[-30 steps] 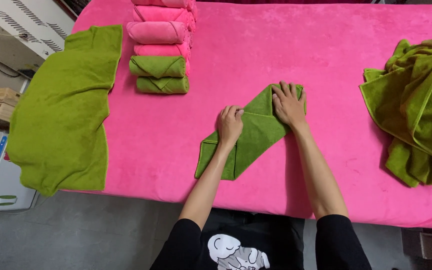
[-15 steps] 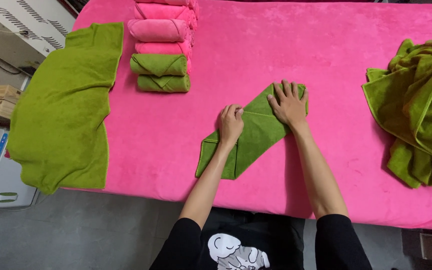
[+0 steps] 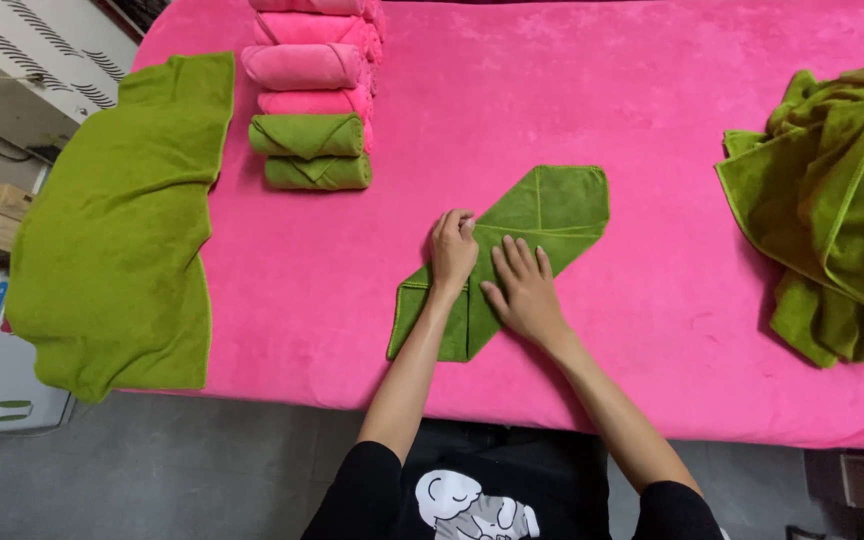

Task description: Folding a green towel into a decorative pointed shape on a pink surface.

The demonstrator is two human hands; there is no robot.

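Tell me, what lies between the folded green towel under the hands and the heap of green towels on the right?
Only bare pink table cover separates the folded green towel from the heap of green towels, in the head view.

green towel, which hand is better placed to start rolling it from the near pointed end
Right, probably. The right hand lies flat on the folded green towel nearer that end; the left hand is curled, pinning the left edge further up.

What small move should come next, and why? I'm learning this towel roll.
Probably start rolling the folded green terry towel from its near pointed end. Both hands already lie flat on that half, left hand beside right hand, and the cloth looks smooth. The rolled green and pink towels stacked far left suggest that shape.
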